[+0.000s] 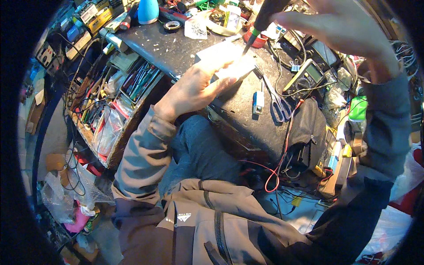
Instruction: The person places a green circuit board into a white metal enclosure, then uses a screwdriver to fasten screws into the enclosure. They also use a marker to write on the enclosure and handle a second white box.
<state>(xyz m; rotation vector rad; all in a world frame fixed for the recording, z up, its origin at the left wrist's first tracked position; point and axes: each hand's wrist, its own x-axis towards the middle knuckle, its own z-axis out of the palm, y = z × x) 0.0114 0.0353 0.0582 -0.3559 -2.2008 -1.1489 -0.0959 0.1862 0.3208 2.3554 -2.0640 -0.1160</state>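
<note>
Bright lamplight washes out a white box-like object (pixel 216 52) on the dark bench, hiding its details. My left hand (pixel 191 88) grips its near left side, fingers and thumb closed round the edge. Above it, my right hand (pixel 340 33) is on the dark handle of a screwdriver (pixel 259 24) with a green band. The shaft slants down, its tip at the white object's right part; whether it sits in a screw is lost in the glare. The handle's upper end runs out of view. Scissors (pixel 279 104) and a small blue-and-white block (pixel 258 102) lie to the right.
A yellow-edged multimeter (pixel 308 77) with leads lies on the right, by a black mesh pouch (pixel 304 123). An open drawer (pixel 112 137) full of pens and tools juts out left. A tape roll (pixel 172 25), red container (pixel 257 39) and blue bottle (pixel 148 12) stand farther back.
</note>
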